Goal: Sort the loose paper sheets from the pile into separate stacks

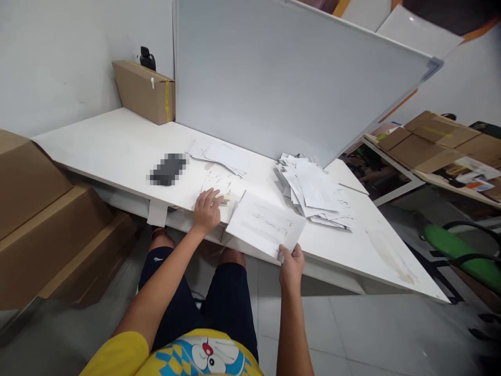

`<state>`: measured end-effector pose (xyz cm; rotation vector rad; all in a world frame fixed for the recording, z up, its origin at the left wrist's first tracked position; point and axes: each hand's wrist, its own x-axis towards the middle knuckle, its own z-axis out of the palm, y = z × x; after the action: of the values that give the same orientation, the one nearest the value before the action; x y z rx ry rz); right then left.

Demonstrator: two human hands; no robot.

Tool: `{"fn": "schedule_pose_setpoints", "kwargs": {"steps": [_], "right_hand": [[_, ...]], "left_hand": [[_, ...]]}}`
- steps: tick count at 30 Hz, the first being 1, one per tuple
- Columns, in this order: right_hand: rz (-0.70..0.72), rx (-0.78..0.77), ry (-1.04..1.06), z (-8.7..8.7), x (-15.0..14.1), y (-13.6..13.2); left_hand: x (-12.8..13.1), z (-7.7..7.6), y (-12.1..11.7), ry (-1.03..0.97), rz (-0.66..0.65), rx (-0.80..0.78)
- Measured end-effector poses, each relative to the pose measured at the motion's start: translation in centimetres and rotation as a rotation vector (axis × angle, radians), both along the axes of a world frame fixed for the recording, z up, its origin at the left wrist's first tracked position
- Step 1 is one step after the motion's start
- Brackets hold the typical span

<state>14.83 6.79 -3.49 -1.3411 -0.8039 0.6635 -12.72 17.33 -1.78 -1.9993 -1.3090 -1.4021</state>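
My right hand (292,265) grips the near right corner of a white printed sheet of paper (266,224), thumb on top. The sheet is held at a slant over the front edge of the desk. My left hand (207,210) is at the desk's front edge, fingers slightly bent and apart. Close by its fingertips lies a small pale piece with dark print (225,201); whether they touch it I cannot tell. Beyond lies a small spread of white papers (219,155). To the right is a thick, untidy pile of papers (315,190).
A blurred-out dark object (169,169) lies on the white desk (105,137). Along the back stand a whiteboard panel (282,78) and a cardboard box (144,91). Large cartons (35,219) are at the left. A green chair (462,253) and a cluttered shelf are at the right.
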Motion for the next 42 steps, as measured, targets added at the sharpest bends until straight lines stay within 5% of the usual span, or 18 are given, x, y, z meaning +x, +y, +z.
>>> {"fn": "schedule_pose_setpoints", "kwargs": {"steps": [5, 9, 14, 19, 25, 28, 32, 37, 42], "right_hand": [[-0.255, 0.217, 0.152, 2.8, 2.9, 5.4], [-0.353, 0.195, 0.260, 5.4, 7.1, 12.6], [-0.357, 0.088, 0.283, 7.5, 10.6, 20.2], [-0.265, 0.092, 0.196, 7.8, 11.1, 22.2], [-0.489, 0.397, -0.327, 6.9, 5.3, 19.5], [-0.086, 0.289, -0.558, 6.7, -1.3, 20.9], [0.371, 0.118, -0.835, 6.4, -8.5, 26.2], [0.490, -0.133, -1.073, 6.2, -10.8, 30.2], [0.462, -0.091, -1.095, 6.0, -10.4, 30.2]], "left_hand": [[-0.1, 0.2, 0.1, -0.004, -0.006, 0.044], [-0.1, 0.4, 0.0, -0.014, 0.001, 0.075], [-0.3, 0.5, -0.2, 0.009, 0.025, 0.085], [-0.3, 0.5, -0.4, 0.024, 0.043, 0.024], [-0.3, 0.7, -0.8, 0.056, 0.043, -0.013], [-0.2, 0.9, -0.9, 0.060, 0.043, -0.045], [-0.2, 1.1, -0.8, 0.086, 0.051, -0.068], [-0.3, 1.1, -0.9, 0.123, 0.052, -0.046], [-0.3, 1.1, -1.0, 0.141, 0.072, -0.001]]}}
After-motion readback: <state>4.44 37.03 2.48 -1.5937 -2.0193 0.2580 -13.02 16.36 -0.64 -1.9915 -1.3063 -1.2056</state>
